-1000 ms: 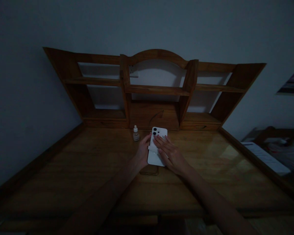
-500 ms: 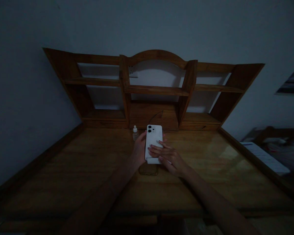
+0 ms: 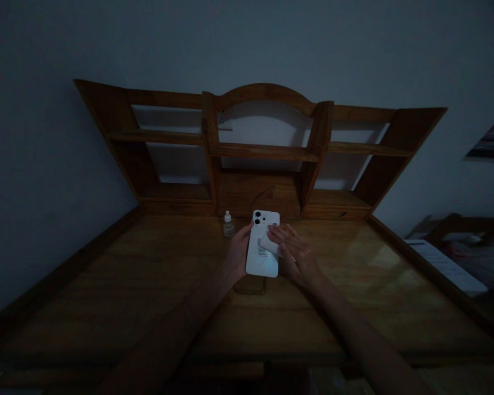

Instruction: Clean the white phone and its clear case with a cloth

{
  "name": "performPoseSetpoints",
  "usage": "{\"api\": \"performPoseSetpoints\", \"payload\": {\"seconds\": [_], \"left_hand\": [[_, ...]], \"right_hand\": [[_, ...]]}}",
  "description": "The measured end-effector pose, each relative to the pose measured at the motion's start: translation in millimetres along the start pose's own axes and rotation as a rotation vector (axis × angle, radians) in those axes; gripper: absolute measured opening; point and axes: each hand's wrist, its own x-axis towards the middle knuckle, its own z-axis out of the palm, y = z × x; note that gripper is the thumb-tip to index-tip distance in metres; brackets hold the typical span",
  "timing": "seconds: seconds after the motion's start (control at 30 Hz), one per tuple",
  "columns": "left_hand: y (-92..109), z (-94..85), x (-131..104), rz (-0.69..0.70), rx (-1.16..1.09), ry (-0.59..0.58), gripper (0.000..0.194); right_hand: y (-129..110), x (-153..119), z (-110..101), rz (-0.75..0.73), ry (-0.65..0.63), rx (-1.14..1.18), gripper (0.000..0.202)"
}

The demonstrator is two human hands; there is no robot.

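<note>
A white smartphone (image 3: pixel 255 265) is held over the desk, its back with the camera lenses facing up and slightly tilted. My left hand (image 3: pixel 236 255) grips its left edge. Pressed to the middle of the phone's back is a small white wipe (image 3: pixel 269 243), pinched under the fingers of my right hand (image 3: pixel 297 255); whether it is tissue or cloth I cannot tell. Below the wipe, dark marks or a reflection show on the phone. On the desk under the phone lies a clear, yellowish phone case (image 3: pixel 250 292), partly hidden.
Behind my left hand stands a small clear bottle with a white cap (image 3: pixel 228 226). The wooden desk (image 3: pixel 156 274) has a raised edge on each side. A wooden shelf unit (image 3: pixel 263 151) rises at its back. Papers (image 3: pixel 444 266) lie beyond the right edge.
My right hand has slid up the phone's back with the wipe, baring the lower end. The phone has shifted slightly right.
</note>
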Motion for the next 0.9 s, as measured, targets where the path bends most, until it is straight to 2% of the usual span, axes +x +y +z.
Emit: {"api": "performPoseSetpoints", "payload": {"seconds": [0.1,0.23,0.5,0.9], "left_hand": [[-4,5.2,-4,-0.064,-0.026,-0.041,0.030],[-11,6.3,-1,-0.031,-0.026,-0.070,0.023],[-17,-1.8,2,-0.018,0.029,-0.054,0.027],[-8,9.4,-3,-0.006,-0.051,-0.012,0.022]], "right_hand": [[2,-1,-1,0.030,0.069,-0.057,0.047],[4,-1,0,0.069,0.101,-0.110,0.049],[5,4,2,0.126,0.052,-0.113,0.055],[1,3,7,0.104,0.003,-0.095,0.052]]}}
